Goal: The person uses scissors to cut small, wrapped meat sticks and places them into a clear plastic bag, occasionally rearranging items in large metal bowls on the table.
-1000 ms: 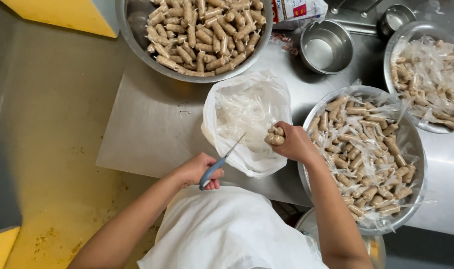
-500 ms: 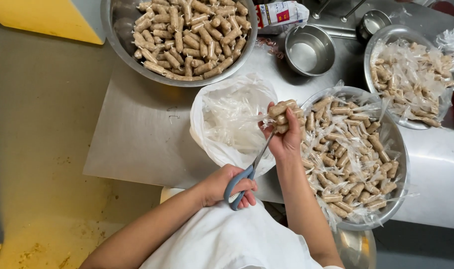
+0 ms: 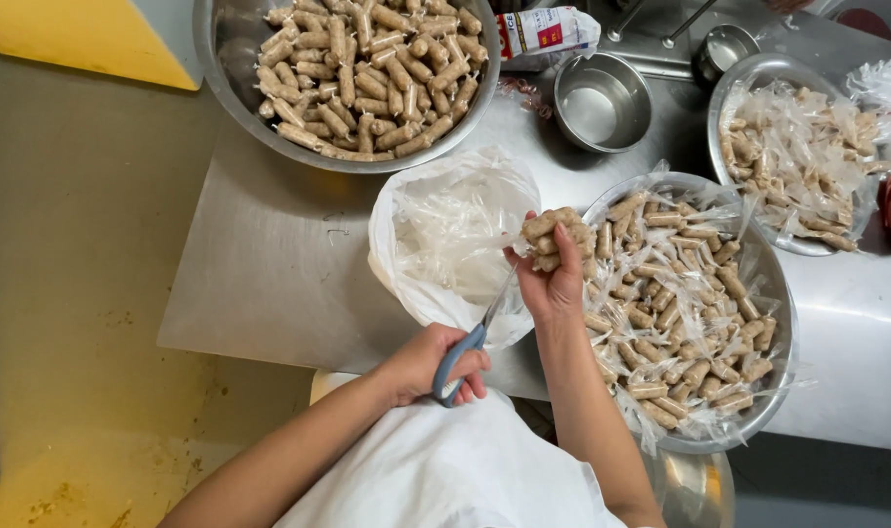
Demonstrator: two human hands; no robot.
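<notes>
Sausages (image 3: 553,238) in clear wrap are bunching in the right hand (image 3: 555,279), clenched around them just beside the open plastic bag (image 3: 455,240). Below it, the left hand (image 3: 426,364) is gripping blue-handled scissors (image 3: 475,337), blades pointing up at the bundle; snipping goes best with fingertips staying clear of the blades.

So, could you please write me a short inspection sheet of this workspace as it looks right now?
Surface: steel table, bare at left.
Job's things: blue-handled scissors; bundle of wrapped rolls; bowl of wrapped rolls; plastic bag of clear scraps.
Clutter: big bowl of unwrapped rolls; small empty steel bowl; third bowl; packet.
Grippers: left hand grips the scissors; right hand holds the bundle.
Cables: nothing seen.
Surroundings: yellowish floor.
</notes>
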